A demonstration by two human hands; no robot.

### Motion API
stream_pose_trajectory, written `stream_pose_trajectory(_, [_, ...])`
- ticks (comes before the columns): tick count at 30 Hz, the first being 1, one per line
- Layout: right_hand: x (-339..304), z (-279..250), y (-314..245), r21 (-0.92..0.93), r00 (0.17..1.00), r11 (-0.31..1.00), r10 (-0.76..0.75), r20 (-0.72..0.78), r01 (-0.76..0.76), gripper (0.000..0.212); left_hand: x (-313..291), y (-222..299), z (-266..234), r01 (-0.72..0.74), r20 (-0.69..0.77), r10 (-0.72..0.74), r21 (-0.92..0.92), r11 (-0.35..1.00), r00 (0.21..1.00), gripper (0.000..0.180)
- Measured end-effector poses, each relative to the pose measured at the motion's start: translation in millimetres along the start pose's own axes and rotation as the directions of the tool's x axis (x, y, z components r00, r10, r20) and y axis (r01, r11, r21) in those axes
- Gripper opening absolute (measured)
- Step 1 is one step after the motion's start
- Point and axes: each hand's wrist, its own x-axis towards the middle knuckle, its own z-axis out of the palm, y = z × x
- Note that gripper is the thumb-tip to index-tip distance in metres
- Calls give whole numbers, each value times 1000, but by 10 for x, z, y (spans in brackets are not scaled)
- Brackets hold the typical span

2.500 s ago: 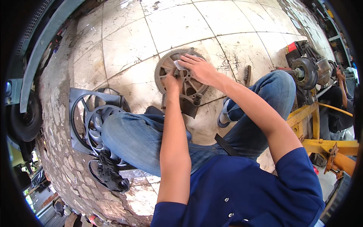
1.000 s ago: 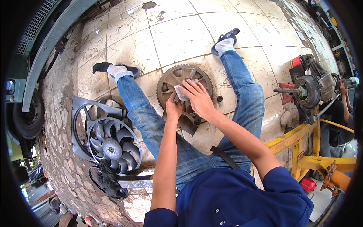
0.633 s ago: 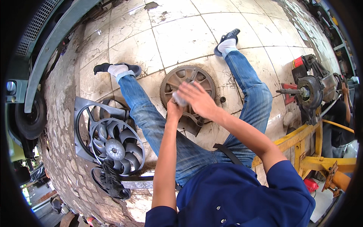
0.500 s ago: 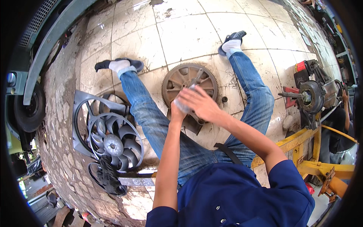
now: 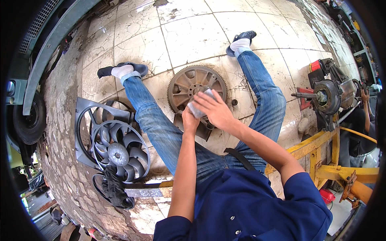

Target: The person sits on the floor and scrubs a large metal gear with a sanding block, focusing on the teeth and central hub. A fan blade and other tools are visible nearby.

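Note:
In front of my lap, my left hand [image 5: 189, 119] is closed round the lower end of a flat, grey piece [image 5: 198, 107] whose kind I cannot make out. My right hand [image 5: 215, 112] lies across that piece from the right, its fingers stretched out and a little apart. Beyond both hands, a round toothed flywheel [image 5: 179, 96] rests on the tiles between my legs, its near part hidden by the hands. On the flywheel's upper right shows a narrow light metal part [image 5: 211, 80]. Under my wrists a dark metal piece [image 5: 200, 131] is partly covered.
A radiator fan with its shroud [image 5: 118, 154] lies left of my leg, a black cloth [image 5: 113, 186] beside it. A small dark cylinder [image 5: 234, 102] stands near the flywheel. At right are a hub assembly [image 5: 327, 96], a yellow frame [image 5: 321, 144] and another person's arm [image 5: 365, 105].
My hands stay together at the grey piece, which shows more clearly after being blurred. The view has shifted slightly, so the flywheel and surroundings sit a little further left.

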Motion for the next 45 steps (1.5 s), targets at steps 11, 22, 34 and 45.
stream_pose_trajectory(11, [130, 77, -142, 26, 995, 994, -103, -21, 103, 56, 4, -121, -225, 86, 16, -85, -69, 994, 996, 37])
stream_pose_trajectory(22, [-5, 54, -201, -13, 1000, 1000, -19, -23, 19, 53, -5, -84, -192, -5, -8, 6, 31, 1000, 1000, 33])
stream_pose_trajectory(34, [26, 122, -91, -71, 983, 982, -179, -43, 175, 53, -91, -390, -106, 283, 224, -216, -910, 303, 950, 45])
stream_pose_trajectory(45, [104, 67, 14, -148, 974, 963, -228, 3, 226, 50, -100, -261, -242, -17, -17, 19, 108, 994, 1000, 53])
